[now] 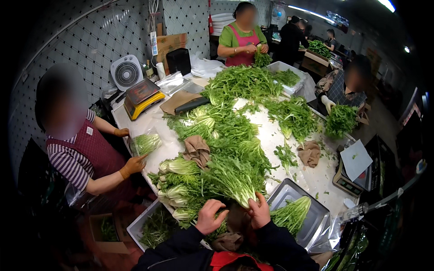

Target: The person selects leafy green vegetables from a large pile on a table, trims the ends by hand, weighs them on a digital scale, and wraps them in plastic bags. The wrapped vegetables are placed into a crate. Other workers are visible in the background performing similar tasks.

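Note:
In front of me my right hand (pixel 259 211) pinches the pale root end of a bunch of curly endive (pixel 231 179), whose leaves spread away over the pile. My left hand (pixel 211 217) is just left of it, fingers loosely bent and apart, nothing seen in it. Left of my hands, trimmed endive bunches (pixel 177 195) lie stacked at the table edge with pale ends outward. To the right, a grey metal tray (pixel 318 220) holds another endive bunch (pixel 290 215). A brown cloth (pixel 197 150) rests on the heap beyond.
Loose endive (pixel 244 83) is heaped along the white table (pixel 264 131). A yellow scale (pixel 143 100) is at the far left, another scale (pixel 350 180) at the right. Co-workers stand left, far and right. A white bin (pixel 140 228) with greens is below the table's left edge.

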A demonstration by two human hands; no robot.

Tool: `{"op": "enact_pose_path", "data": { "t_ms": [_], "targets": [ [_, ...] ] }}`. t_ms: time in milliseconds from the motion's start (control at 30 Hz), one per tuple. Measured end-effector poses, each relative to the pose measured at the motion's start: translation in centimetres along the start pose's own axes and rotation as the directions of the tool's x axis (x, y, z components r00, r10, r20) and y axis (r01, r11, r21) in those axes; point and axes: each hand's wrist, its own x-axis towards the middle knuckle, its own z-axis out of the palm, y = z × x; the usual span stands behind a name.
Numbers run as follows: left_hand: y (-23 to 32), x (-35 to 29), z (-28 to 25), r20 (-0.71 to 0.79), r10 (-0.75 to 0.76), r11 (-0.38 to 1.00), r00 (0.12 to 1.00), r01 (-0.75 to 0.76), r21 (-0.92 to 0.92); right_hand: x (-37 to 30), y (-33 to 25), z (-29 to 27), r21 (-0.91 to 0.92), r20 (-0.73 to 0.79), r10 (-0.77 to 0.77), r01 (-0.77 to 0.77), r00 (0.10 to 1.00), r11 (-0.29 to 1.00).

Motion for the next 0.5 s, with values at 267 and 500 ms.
{"op": "enact_pose_path", "data": {
  "t_ms": [267, 500],
  "targets": [
    [-3.5, 0.5, 4.3, 0.472, -0.327, -0.193, 0.819, 0.430, -0.882, -4.3, -0.3, 1.6, -0.172, 0.239, -0.153, 0.197, 0.959, 0.965],
    [-2.4, 2.2, 3.3, 0.462, -0.348, -0.176, 0.816, 0.427, -0.887, -5.2, -2.9, 1.5, -0.828, 0.286, -0.454, 0.456, 0.844, 0.327]
  ]
}}
